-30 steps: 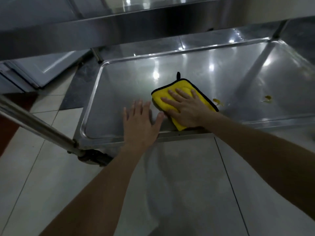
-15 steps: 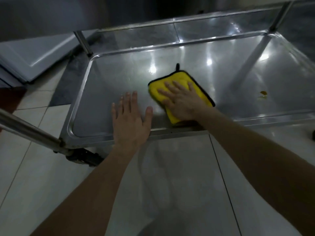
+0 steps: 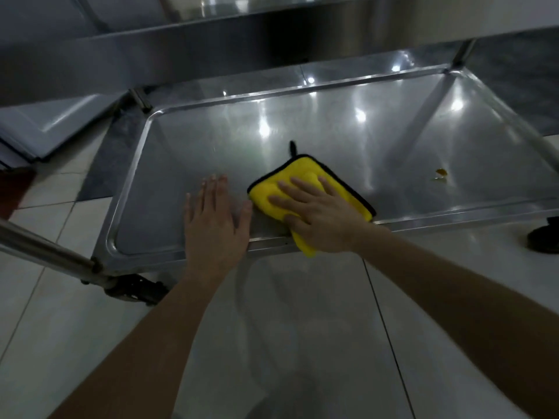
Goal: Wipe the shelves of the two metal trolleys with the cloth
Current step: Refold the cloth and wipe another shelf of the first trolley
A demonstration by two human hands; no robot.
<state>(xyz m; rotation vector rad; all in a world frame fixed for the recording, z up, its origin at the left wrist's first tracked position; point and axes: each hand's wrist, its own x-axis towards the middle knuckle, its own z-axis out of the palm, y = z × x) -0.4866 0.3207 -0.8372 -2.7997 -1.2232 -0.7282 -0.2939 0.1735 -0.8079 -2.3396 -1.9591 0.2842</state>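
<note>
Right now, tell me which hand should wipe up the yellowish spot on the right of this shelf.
Right. The right hand presses the yellow cloth flat and lies nearer the spot; the left hand rests bare on the shelf, farther from it.

It looks like a commercial kitchen or catering back room, dimly lit. Everything close by is bare stainless steel: a trolley's rimmed lower shelf (image 3: 196,164) lies under the left hand (image 3: 216,228) and right hand (image 3: 320,219), and an upper shelf (image 3: 211,49) overhangs beyond them. Below and left of the left hand, a black caster (image 3: 136,288) stands on pale, glossy floor tiles (image 3: 302,343). Flat steel panels (image 3: 60,128) lie far left of that hand. Right of the right hand, a yellowish food smear (image 3: 441,172) marks the shelf.
</note>
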